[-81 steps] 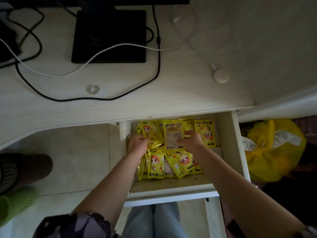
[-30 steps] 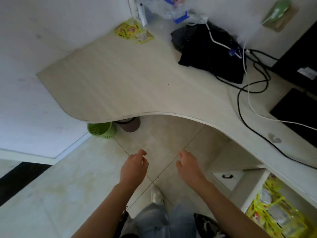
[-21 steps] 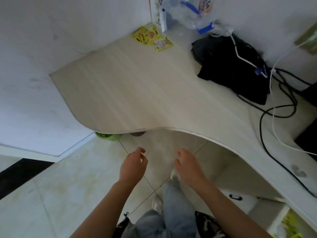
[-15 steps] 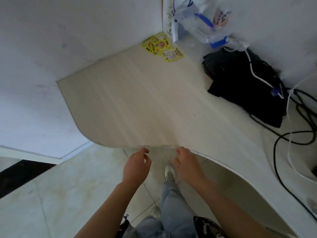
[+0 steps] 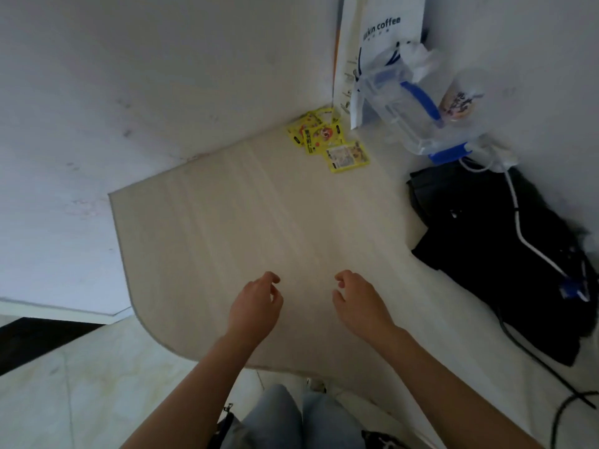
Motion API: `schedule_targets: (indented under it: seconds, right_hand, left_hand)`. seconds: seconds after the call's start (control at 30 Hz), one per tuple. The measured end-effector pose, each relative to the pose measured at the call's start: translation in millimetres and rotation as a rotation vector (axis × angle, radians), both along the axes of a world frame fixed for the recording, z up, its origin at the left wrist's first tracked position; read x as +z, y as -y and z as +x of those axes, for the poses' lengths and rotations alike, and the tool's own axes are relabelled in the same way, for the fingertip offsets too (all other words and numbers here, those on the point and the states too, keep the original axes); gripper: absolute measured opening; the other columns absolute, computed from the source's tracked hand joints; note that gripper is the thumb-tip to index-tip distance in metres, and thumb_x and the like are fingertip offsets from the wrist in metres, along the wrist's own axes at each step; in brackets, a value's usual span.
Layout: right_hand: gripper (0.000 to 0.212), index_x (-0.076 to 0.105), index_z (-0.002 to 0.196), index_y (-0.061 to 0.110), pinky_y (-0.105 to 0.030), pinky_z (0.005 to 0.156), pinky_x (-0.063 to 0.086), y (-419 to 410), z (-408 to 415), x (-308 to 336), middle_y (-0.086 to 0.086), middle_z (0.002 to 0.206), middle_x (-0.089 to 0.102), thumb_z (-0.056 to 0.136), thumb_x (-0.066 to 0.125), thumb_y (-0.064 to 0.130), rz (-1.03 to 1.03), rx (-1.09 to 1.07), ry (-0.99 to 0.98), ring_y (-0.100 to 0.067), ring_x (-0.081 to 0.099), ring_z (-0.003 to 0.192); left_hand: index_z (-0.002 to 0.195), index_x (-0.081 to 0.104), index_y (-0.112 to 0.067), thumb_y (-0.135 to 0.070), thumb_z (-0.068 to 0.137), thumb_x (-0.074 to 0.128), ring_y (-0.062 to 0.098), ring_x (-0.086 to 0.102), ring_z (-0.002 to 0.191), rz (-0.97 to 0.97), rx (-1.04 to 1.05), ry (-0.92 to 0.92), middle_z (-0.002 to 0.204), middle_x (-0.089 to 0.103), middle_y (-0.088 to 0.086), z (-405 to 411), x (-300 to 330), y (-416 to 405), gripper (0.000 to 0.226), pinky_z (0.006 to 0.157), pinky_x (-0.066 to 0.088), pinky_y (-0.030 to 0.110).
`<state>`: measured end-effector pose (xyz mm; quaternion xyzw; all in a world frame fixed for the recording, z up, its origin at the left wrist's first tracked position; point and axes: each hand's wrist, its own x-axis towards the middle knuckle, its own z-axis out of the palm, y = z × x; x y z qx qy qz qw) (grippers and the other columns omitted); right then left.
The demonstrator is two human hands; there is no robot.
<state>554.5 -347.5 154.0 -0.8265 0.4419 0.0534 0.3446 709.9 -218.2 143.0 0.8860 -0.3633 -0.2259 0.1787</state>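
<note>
My left hand (image 5: 256,307) and my right hand (image 5: 358,303) hover side by side over the near part of a pale wooden desk (image 5: 246,222). Both have loosely curled fingers and hold nothing. A few yellow snack packets (image 5: 327,137) lie at the far corner of the desk against the wall, well beyond both hands.
A white coffee paper bag (image 5: 379,37) stands in the corner. Beside it are a clear plastic container with blue handles (image 5: 408,108) and a cup (image 5: 460,98). A black bag with white and black cables (image 5: 496,254) lies on the right. Tiled floor (image 5: 81,393) shows below the desk edge.
The view swung left from the open drawer of yellow packets to the desk corner. Both empty hands came out of the drawer and moved up over the desk top.
</note>
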Motion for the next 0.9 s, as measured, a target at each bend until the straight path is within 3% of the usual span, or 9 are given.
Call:
schedule_targets:
  seconds: [0.73, 0.9]
  right_hand:
    - [0.035, 0.05, 0.126, 0.012, -0.039, 0.095, 0.047, 192.7, 141.1, 4.4, -0.011, 0.12, 0.055, 0.093, 0.051, 0.024, -0.107, -0.022, -0.11, -0.029, 0.056, 0.112]
    - [0.038, 0.048, 0.129, 0.01, -0.039, 0.095, 0.045, 249.3, 169.2, 3.9, -0.014, 0.127, 0.051, 0.091, 0.053, 0.014, -0.156, 0.02, -0.165, -0.032, 0.052, 0.114]
  left_hand:
    - [0.12, 0.053, -0.021, -0.02, 0.093, 0.042, 0.022, 0.054, 0.108, 0.077, -0.41, 0.115, 0.116, 0.063, -0.001, 173.3, 12.5, 217.5, 0.029, 0.084, 0.051, 0.04]
    - [0.122, 0.052, -0.017, -0.021, 0.093, 0.046, 0.024, 0.047, 0.114, 0.117, -0.473, 0.15, 0.122, 0.055, 0.004, 192.6, 4.5, 275.6, 0.03, 0.083, 0.047, 0.039]
